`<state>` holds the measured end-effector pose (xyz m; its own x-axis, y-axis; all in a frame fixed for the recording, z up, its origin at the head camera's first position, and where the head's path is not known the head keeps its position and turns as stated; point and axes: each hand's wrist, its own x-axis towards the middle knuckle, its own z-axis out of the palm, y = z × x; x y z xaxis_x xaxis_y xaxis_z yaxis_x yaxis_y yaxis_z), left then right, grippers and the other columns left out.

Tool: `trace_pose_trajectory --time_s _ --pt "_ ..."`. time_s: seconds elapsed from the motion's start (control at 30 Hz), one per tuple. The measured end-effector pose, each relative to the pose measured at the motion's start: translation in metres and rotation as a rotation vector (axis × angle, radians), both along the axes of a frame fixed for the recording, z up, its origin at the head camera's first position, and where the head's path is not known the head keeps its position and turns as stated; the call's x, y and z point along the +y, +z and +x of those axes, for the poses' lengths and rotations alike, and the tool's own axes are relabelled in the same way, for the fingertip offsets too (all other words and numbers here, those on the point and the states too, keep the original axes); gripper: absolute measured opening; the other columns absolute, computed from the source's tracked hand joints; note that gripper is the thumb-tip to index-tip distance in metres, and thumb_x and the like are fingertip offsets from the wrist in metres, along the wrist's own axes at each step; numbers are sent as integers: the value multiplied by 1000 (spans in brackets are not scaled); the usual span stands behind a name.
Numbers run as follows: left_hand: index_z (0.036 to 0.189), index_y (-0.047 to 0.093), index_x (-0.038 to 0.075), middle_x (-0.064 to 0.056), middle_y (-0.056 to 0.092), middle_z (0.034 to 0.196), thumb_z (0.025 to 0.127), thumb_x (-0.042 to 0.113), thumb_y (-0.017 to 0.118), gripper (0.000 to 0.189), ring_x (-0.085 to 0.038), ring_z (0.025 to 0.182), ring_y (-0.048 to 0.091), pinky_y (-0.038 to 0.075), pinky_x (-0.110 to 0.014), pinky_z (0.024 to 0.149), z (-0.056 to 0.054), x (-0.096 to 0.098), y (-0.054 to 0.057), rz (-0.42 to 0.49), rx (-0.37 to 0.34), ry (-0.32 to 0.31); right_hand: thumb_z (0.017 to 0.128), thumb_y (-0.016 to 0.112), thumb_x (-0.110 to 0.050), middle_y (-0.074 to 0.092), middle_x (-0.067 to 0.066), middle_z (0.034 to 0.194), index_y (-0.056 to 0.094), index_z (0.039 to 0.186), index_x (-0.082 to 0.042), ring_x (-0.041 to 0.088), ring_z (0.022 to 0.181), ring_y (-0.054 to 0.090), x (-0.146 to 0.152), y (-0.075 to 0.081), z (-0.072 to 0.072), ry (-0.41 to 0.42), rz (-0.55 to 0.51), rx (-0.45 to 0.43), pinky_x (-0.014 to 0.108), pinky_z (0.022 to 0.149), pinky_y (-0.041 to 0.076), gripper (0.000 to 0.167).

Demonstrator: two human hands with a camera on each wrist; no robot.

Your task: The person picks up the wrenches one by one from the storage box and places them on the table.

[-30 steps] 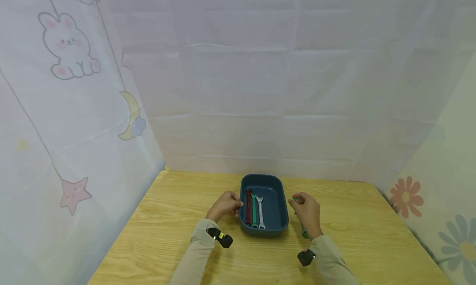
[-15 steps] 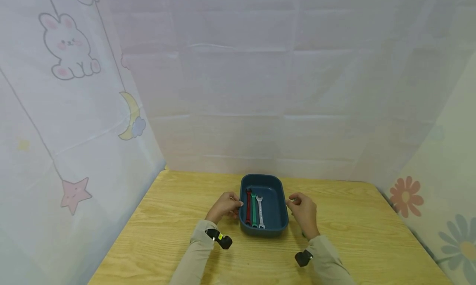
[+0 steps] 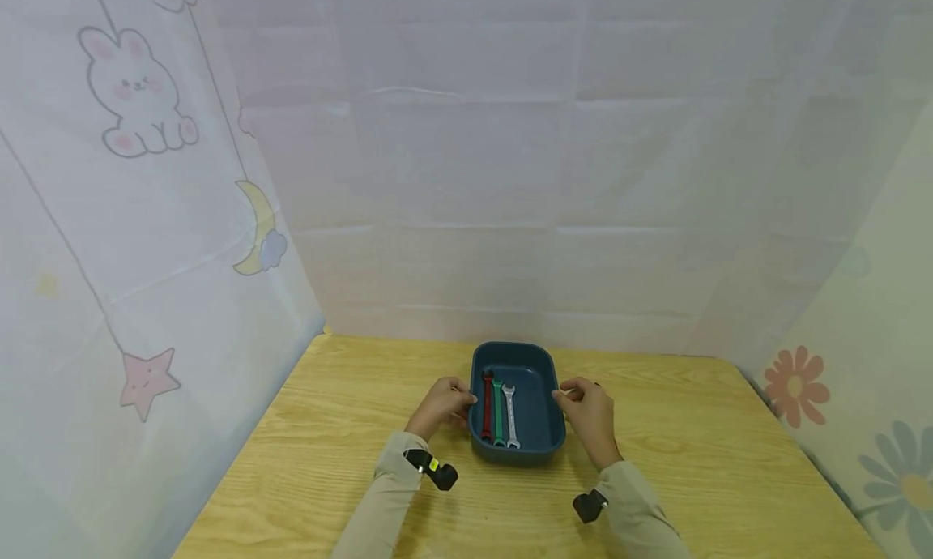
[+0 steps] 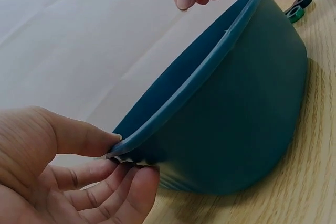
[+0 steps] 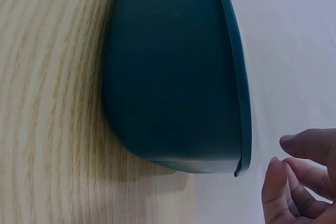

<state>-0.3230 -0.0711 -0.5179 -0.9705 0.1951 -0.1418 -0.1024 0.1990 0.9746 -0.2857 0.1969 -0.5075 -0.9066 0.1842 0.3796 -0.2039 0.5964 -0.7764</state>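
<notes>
The near edge of the counter (image 3: 306, 429) is cut off. Marks on the silver wrench (image 3: 511, 417) are too small to read. From the left wrist, the tray (image 4: 241, 114) hides all but the ends of two tools (image 4: 295, 14).

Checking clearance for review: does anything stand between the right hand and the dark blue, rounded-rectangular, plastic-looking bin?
Nothing visible does: the right wrist view shows only a gap between the right hand and the bin. The green ring-ended tool and the black one lie lower, on the light wood-grain table.
</notes>
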Motion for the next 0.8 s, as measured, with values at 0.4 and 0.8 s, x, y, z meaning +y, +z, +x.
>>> trace_pose_trajectory --time_s 0.4,0.8 --pt "132 52 -2 -16 62 91 85 0 65 50 -22 69 65 59 -43 68 -7 4 -6 48 22 84 87 77 -7 67 9 73 71 98 5 16 53 62 -6 2 0 17 -31 -11 25 49 52 18" --pt "136 53 -8 -24 64 106 87 -3 60 50 -18 69 60 58 -43 71 -3 2 0 120 14 72 88 77 -8 67 11 77 72 102 4 15 56 63 -13 2 0 31 -29 -38 24 50 54 19"
